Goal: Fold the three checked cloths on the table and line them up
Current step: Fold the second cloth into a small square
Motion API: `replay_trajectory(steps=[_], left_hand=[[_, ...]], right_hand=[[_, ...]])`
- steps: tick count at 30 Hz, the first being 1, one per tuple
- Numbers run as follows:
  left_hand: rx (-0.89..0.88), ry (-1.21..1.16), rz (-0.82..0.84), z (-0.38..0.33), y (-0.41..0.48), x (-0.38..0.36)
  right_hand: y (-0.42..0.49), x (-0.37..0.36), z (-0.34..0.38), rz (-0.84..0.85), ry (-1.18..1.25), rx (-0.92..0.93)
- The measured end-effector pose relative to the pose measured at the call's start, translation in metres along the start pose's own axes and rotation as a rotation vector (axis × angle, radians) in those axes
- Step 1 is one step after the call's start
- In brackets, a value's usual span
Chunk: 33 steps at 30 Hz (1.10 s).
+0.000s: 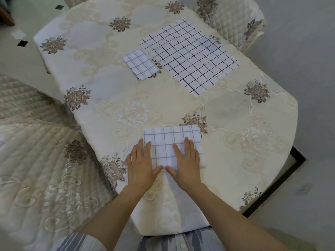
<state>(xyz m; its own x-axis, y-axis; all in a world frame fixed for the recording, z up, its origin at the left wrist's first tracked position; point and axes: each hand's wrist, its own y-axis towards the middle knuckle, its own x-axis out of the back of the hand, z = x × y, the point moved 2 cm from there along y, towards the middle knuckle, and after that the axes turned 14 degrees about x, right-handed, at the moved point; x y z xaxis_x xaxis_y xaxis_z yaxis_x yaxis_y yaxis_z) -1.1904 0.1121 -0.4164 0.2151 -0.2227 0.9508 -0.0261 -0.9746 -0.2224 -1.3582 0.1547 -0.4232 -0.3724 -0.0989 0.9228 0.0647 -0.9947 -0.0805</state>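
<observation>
Pressing flat on a partly folded checked cloth [172, 138] at 6 o'clock on the tabletop [108, 98]: left hand [141, 163] over its 9 o'clock edge, right hand [186, 162] on its middle. Fingers of both are straight and grip nothing; the thumbs nearly meet at the cloth's near edge. A small folded checked cloth [140, 65] lies toward 12 o'clock, well apart from the hands. Just beside it, at its 2 o'clock, an unfolded checked cloth [190, 57] lies spread flat, askew. A floral tablecloth [253, 142] covers the tabletop. Quilted chair covers sit at 1 o'clock [230, 20] and 8 o'clock [36, 160].
</observation>
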Motion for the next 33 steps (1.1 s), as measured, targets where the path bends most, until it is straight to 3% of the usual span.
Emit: replay_trajectory(steps=[13, 25, 33], left_hand=[[0.030, -0.008, 0.068, 0.049, 0.005, 0.006], [-0.365, 0.193, 0.054, 0.040, 0.019, 0.019], [-0.438, 0.354, 0.079, 0.014, 0.016, 0.022]], right_hand=[[-0.038, 0.029, -0.087, 0.065, -0.024, -0.180], [-0.028, 0.034, -0.059, 0.050, -0.024, -0.116], [-0.029, 0.023, -0.043, 0.094, 0.006, -0.154]])
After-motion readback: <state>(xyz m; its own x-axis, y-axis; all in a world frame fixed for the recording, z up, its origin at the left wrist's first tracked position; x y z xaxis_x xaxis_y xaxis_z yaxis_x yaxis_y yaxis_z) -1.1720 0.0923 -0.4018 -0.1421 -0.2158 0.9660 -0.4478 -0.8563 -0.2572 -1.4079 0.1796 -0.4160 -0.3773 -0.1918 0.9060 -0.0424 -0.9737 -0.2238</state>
